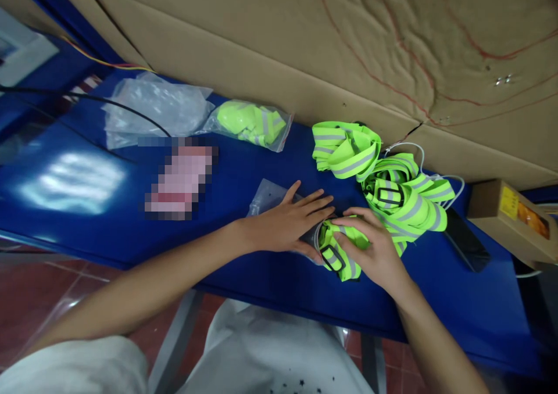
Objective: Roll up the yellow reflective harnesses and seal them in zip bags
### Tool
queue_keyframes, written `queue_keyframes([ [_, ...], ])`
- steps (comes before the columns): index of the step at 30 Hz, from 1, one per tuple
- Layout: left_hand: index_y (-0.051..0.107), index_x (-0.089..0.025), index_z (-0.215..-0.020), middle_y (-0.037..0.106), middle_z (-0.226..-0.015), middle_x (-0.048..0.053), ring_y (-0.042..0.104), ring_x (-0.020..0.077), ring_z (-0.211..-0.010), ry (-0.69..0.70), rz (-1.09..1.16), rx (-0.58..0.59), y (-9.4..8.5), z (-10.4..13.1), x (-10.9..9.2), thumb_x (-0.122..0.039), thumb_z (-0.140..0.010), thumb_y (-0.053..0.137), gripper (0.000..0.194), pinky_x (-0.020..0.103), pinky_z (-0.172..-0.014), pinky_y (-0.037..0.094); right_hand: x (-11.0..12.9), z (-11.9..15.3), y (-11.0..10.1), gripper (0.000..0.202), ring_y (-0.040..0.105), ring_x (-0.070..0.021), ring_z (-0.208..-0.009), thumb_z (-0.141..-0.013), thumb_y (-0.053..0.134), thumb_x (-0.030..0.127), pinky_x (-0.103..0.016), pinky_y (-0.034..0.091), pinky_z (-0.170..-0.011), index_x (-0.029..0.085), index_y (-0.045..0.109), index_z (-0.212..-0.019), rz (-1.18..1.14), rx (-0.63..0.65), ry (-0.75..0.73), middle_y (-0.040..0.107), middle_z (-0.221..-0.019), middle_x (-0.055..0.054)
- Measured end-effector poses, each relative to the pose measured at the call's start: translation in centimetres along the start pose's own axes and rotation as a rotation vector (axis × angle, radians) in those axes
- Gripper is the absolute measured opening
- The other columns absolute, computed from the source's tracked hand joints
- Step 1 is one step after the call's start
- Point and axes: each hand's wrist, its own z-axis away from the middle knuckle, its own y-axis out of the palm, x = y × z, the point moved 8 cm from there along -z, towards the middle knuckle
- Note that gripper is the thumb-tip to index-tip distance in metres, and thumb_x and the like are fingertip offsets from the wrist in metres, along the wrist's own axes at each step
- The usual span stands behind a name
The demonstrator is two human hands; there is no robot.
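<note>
A clear plastic bag lies on the blue table, its mouth towards the right. Across it rests my left hand, fingers spread, the thumb near the bag's opening. My right hand has its fingers bent round a folded neon-green reflective strap with a black buckle, which sits at the mouth of the bag. How much of the strap is inside the bag is hidden by my hands. Just beyond my right hand lie more green straps with grey stripes and a black buckle, beside another coiled bundle.
At the back left are clear bags and a bag holding a green strap. A blurred pink item lies nearer. On the right are a black phone and a cardboard box. A cardboard-covered panel borders the table's back.
</note>
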Motion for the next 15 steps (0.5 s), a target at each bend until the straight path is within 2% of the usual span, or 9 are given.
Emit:
queue_keyframes([
  [5, 0.033, -0.011, -0.159, 0.039, -0.163, 0.023, 0.034, 0.0335, -0.154, 0.042, -0.048, -0.024, 0.3, 0.1, -1.7, -0.079, -0.090, 0.046, 0.098, 0.060, -0.127, -0.005, 0.2, 0.0, 0.4, 0.019, 0.066, -0.0231, -0.116, -0.094, 0.067, 0.029, -0.039, 0.053, -0.100, 0.028, 0.070, -0.113, 0.056, -0.009, 0.036, 0.061, -0.125, -0.007],
  [10, 0.036, -0.006, -0.157, 0.041, -0.161, 0.023, 0.035, 0.0337, -0.154, -0.013, -0.100, -0.033, 0.6, 0.1, -2.3, -0.081, -0.088, 0.045, 0.102, 0.058, -0.128, 0.003, 1.1, 0.2, -0.1, 0.014, 0.065, -0.0237, -0.116, -0.095, 0.066, 0.028, -0.040, 0.055, -0.099, 0.026, 0.062, -0.108, 0.070, -0.076, 0.010, 0.059, -0.120, -0.008],
  [12, 0.037, -0.007, -0.156, 0.042, -0.161, 0.023, 0.037, 0.0336, -0.153, -0.016, -0.103, -0.038, 0.5, 0.1, -2.2, -0.080, -0.089, 0.045, 0.100, 0.058, -0.128, 0.006, 1.5, 0.6, 0.0, 0.017, 0.064, -0.0242, -0.119, -0.096, 0.064, 0.028, -0.041, 0.055, -0.102, 0.025, 0.062, -0.112, 0.053, -0.022, -0.044, 0.058, -0.125, -0.010],
  [15, 0.038, -0.007, -0.156, 0.041, -0.162, 0.022, 0.037, 0.0333, -0.153, -0.011, -0.086, -0.025, 0.3, 0.1, -2.0, -0.076, -0.090, 0.049, 0.096, 0.058, -0.128, 0.007, 2.1, 1.3, 0.8, 0.045, 0.057, -0.0302, -0.132, -0.092, 0.070, 0.035, -0.048, 0.054, -0.106, 0.025, 0.057, -0.134, 0.091, 0.131, -0.161, 0.053, -0.142, -0.014],
])
